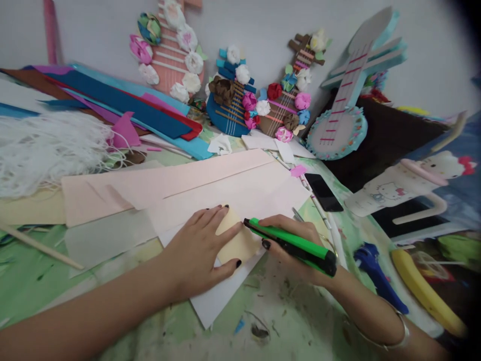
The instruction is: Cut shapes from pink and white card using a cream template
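My left hand lies with its fingers spread on a small cream paper piece, pressing it on a white sheet. Wrapped in my right hand is a green and black box cutter. Its tip points left and rests by the upper right edge of the cream piece, close to my left index finger. Whether the blade is out cannot be made out. Under and behind the white sheet spread pale pink sheets.
Paper guitars with paper flowers, such as a blue one, stand along the wall. White string heaps at left. At right are a phone, a tumbler, a blue glue gun and a banana.
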The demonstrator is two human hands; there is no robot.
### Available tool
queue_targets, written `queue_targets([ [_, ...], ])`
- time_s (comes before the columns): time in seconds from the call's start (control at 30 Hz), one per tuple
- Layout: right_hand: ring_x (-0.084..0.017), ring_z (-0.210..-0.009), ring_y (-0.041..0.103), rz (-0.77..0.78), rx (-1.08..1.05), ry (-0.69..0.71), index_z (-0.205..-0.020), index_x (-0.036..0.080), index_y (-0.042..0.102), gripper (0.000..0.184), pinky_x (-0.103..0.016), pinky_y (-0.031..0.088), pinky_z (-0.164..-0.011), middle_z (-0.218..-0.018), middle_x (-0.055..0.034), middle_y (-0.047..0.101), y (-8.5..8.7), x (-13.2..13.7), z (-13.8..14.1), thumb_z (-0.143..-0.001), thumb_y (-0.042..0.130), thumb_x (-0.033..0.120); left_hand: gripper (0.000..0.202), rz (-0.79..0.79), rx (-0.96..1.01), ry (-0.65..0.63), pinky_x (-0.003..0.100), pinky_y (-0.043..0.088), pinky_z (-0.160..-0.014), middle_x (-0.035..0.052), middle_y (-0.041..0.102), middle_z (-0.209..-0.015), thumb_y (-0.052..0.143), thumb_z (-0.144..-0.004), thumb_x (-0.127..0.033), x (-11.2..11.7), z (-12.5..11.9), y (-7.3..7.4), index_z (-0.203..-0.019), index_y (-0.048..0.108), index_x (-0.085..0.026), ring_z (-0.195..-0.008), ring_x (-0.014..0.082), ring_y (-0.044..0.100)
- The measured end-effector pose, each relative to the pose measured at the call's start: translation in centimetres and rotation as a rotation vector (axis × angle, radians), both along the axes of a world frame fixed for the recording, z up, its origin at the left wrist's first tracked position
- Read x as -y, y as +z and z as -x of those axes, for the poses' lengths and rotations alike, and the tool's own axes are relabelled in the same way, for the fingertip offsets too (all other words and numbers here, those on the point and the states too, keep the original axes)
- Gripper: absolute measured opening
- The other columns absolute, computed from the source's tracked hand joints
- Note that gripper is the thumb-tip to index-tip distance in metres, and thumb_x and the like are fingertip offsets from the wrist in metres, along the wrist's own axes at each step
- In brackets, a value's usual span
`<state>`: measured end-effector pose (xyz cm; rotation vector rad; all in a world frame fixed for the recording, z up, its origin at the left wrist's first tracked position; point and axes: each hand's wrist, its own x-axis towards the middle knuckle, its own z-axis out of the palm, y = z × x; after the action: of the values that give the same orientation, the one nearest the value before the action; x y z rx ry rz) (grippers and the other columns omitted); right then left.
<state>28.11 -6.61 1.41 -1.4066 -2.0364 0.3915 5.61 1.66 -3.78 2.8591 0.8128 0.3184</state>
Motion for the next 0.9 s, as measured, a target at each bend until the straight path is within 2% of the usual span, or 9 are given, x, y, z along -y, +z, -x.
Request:
queue_targets([
  [0.13,-0.013,-0.078,0.072,-0.052,0.038,-0.025,-0.119,0.02,0.062,0.031,-0.023,0.057,-0.073,-0.099,-0.0039,0.076,-0.8,0.9,-0.3,-0.088,0.062,0.021,0.065,0.009,-0.016,-0.001,0.058,0.033,-0.11,0.0252,0.04,-0.152,0.051,-0.09,-0.053,0.0,0.1,0.2,-0.148,0.046,-0.024,-0.141,0.0413,0.037],
  [0.23,-0.015,-0.081,0.073,-0.136,0.05,-0.056,-0.117,0.018,0.062,0.03,-0.024,0.059,-0.072,-0.097,-0.0065,0.076,-1.6,1.4,-0.3,-0.087,0.06,0.018,0.064,0.005,-0.023,-0.001,0.058,0.033,-0.11,0.0258,0.04,-0.152,0.051,-0.09,-0.053,0.0,0.1,0.2,-0.147,0.047,-0.024,-0.141,0.0415,0.038],
  [0.43,-0.015,-0.075,0.071,-0.267,0.042,-0.079,-0.11,0.02,0.062,0.027,-0.025,0.058,-0.066,-0.087,-0.0041,0.073,-2.7,1.4,-0.2,-0.084,0.057,0.015,0.064,-0.029,0.003,-0.005,0.058,0.036,-0.109,0.0244,0.043,-0.149,0.053,-0.089,-0.053,-0.1,0.0,-0.1,-0.146,0.049,-0.025,-0.139,0.0406,0.041],
  [0.9,-0.013,-0.06,0.062,-0.342,0.117,-0.079,-0.109,0.021,0.06,0.033,-0.022,0.048,-0.051,-0.071,0.0004,0.06,-2.7,1.3,0.2,-0.079,0.053,0.01,0.062,-0.088,0.059,-0.017,0.057,0.037,-0.107,0.0239,0.042,-0.149,0.054,-0.09,-0.054,-0.1,0.1,-0.8,-0.145,0.05,-0.026,-0.137,0.0413,0.042],
])
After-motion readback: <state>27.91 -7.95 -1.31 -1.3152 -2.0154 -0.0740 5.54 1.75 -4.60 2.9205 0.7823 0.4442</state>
